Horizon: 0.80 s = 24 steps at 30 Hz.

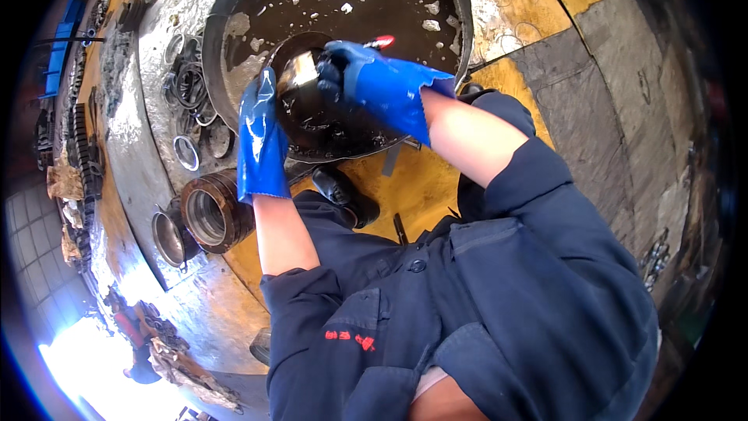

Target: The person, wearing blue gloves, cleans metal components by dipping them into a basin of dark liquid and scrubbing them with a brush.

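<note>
Both hands wear long blue rubber gloves. A wide round basin (pixel 212 54) of dark, foam-flecked liquid stands in front of me. At its near side is a dark, wet, round metal part (pixel 312 121) with a shiny patch on it. My left hand (pixel 262 125) grips the part's left side, its fingers along the edge. Over the part's right side, my right hand (pixel 362 74) is closed, slightly blurred. A red tip (pixel 382 42) sticks out beyond that glove; the rest of what it holds is hidden.
Left of the basin lie several metal rings (pixel 187 152) and loops (pixel 189 84). A thick rusty cylinder (pixel 212 214) and a smaller ring-shaped part (pixel 171 235) stand by my left forearm. Chains and parts line the far left; a bright glare (pixel 86 366) fills the lower left.
</note>
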Available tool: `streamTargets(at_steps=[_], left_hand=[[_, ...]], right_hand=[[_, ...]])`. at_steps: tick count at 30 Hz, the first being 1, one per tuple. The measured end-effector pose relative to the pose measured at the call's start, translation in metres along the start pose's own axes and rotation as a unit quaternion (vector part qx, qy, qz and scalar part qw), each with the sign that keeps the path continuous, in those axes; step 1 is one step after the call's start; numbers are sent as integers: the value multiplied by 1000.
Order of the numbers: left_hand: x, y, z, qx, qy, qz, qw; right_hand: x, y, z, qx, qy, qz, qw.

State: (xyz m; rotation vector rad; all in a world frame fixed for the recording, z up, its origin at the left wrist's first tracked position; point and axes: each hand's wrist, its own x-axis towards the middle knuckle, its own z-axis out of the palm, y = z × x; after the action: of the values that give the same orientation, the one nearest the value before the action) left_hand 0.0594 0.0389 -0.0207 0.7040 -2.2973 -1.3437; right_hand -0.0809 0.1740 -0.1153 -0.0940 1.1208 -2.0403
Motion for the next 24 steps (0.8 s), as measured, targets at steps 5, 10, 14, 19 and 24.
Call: streamTargets(at_steps=[5, 10, 14, 19, 24], left_hand=[[11, -36, -7, -196, 39, -205, 958], [19, 2, 2, -143, -69, -236, 959], [45, 18, -1, -136, -95, -299, 940], [65, 6, -13, -26, -247, -282, 927], [73, 76, 31, 179, -374, -220, 883]], right_hand=[[-15, -95, -11, -130, 135, 83, 979], [-7, -127, -48, -212, 201, 61, 955], [-1, -154, -44, -232, 190, 44, 953], [-4, -181, -39, -247, 164, 32, 955], [-16, -196, -39, -278, 128, 14, 952]])
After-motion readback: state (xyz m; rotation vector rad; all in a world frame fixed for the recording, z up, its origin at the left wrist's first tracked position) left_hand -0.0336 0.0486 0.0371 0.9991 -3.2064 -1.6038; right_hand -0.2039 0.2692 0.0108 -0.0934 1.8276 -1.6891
